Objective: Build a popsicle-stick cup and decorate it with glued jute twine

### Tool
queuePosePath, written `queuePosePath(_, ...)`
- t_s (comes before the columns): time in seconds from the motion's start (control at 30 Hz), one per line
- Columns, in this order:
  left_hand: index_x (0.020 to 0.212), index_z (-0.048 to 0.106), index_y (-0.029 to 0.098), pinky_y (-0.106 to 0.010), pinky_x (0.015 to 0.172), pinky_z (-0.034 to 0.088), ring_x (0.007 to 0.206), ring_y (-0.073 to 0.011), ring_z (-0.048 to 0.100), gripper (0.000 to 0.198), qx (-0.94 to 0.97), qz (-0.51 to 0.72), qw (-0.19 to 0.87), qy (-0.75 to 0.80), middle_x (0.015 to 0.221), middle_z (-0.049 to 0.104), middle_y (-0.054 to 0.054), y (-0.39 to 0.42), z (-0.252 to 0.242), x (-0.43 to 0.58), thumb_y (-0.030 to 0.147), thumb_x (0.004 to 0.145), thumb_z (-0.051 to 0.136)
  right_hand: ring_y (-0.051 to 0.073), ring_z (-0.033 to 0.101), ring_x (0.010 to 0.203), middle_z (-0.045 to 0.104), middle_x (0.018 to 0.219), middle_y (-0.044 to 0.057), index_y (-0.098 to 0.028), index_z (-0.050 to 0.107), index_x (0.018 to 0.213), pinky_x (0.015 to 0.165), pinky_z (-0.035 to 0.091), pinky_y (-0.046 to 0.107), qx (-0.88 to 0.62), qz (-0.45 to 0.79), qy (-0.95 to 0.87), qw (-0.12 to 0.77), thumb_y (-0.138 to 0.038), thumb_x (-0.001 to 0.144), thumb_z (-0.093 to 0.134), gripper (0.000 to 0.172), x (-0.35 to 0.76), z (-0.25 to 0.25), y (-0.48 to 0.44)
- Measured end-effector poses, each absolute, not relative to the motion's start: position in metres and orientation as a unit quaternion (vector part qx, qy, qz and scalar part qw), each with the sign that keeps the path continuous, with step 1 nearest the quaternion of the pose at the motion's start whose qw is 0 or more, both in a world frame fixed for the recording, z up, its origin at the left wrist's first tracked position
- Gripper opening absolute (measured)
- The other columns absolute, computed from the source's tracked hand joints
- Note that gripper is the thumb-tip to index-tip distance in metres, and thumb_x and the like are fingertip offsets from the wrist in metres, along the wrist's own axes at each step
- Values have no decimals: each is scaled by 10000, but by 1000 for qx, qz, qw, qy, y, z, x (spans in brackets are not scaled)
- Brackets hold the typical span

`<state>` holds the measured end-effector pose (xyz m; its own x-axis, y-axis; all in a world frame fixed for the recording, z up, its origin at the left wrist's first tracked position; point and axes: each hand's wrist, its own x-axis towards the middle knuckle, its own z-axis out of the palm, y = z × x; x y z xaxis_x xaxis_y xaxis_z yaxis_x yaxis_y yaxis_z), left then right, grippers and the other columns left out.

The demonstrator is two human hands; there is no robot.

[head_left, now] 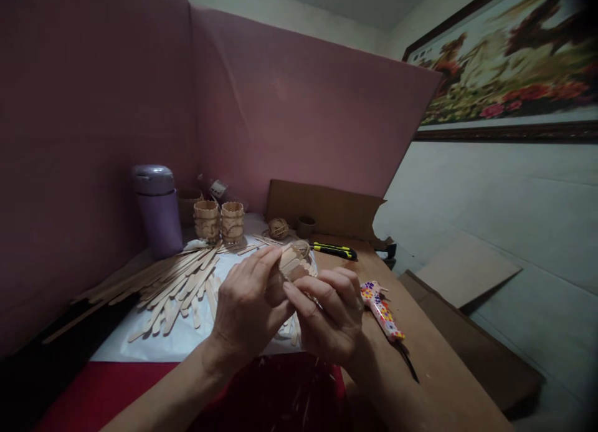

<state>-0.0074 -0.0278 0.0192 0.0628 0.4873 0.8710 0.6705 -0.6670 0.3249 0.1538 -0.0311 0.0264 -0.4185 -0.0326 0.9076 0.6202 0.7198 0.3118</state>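
Between my two hands is a small cup of wooden craft-stick pieces point(293, 265), tilted on its side. My left hand point(250, 298) is wrapped round it from the left, thumb underneath. On the right, my right hand point(329, 310) has its thumb and fingers pressed together at the cup's near edge; whether a small piece or string is also pinched there is hidden. Two similar cups with scalloped rims and twine, a left one point(207, 220) and a right one point(232, 222), stand upright behind. A fan of loose craft sticks point(182, 282) lies left of my hands.
A purple tumbler point(159, 214) stands at the back left. Farther back are a twine ball point(278, 229) and a cardboard ring point(306, 226). A yellow-black utility knife point(334, 251) and a flower-patterned glue gun point(382, 310) with its cord lie on the right.
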Motion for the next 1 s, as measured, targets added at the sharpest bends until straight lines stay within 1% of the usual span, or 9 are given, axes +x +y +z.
queuePosePath(0.1,1207,567,161,-417,890,510,1031,-271,641,504,-710,-567,-1,-418,1151,675,-126,-28,22,-7,269,731,695,223,566,888,719,894,64,-164,671,1056,783,441,412,-189,-305,-780,513,-143,847,563,236,153,27,-28)
queuePosePath(0.27,1119,618,182,-331,735,544,811,-212,678,453,-632,-586,-207,-462,956,717,-51,-24,29,-6,313,698,721,238,559,917,736,975,62,-184,660,1098,798,458,429,-191,-246,-794,523,-184,856,595,250,152,29,-25)
queuePosePath(0.37,1055,638,180,-300,692,531,787,-203,671,445,-598,-591,-300,-451,920,718,-39,-18,28,-6,350,661,755,246,572,940,732,1029,72,-191,662,1091,808,482,433,-182,-178,-811,527,-195,866,588,237,153,31,-24)
queuePosePath(0.43,1043,638,174,-297,719,521,821,-205,666,469,-583,-600,-334,-434,949,716,-46,-14,26,-7,369,640,778,244,587,948,727,1046,72,-203,664,1079,827,491,437,-181,-137,-821,524,-214,883,568,219,153,33,-22)
queuePosePath(0.57,1160,579,168,-293,744,509,855,-204,663,633,-548,-610,-397,-413,978,712,-52,-11,24,-8,348,602,819,228,613,954,717,1046,87,-193,654,1094,893,474,455,-168,-70,-833,523,-235,924,508,228,154,35,-19)
queuePosePath(0.67,1117,614,153,-284,743,505,871,-207,659,629,-513,-611,-447,-405,962,720,-63,-10,24,-7,375,574,841,211,611,996,702,1072,80,-210,634,1151,929,452,451,-157,5,-828,538,-260,967,435,276,155,34,-16)
queuePosePath(0.83,1119,644,160,-275,726,495,850,-199,656,616,-477,-594,-509,-400,960,726,-67,-10,25,-6,397,586,844,215,544,1054,692,1052,43,-284,499,1350,934,434,439,-205,116,-784,575,-437,999,327,420,157,30,-12)
queuePosePath(0.9,1122,646,165,-266,735,491,865,-195,652,605,-470,-595,-517,-397,994,723,-70,-10,24,-6,385,595,845,214,542,1026,664,1071,49,-283,502,1337,918,432,428,-232,128,-755,600,-436,990,353,407,157,28,-11)
queuePosePath(1.0,1133,640,164,-260,721,495,872,-198,651,611,-457,-601,-520,-399,1017,718,-77,-9,25,-7,380,600,845,208,556,982,597,1128,66,-252,557,1195,842,454,386,-278,137,-702,641,-371,920,527,301,153,23,-8)
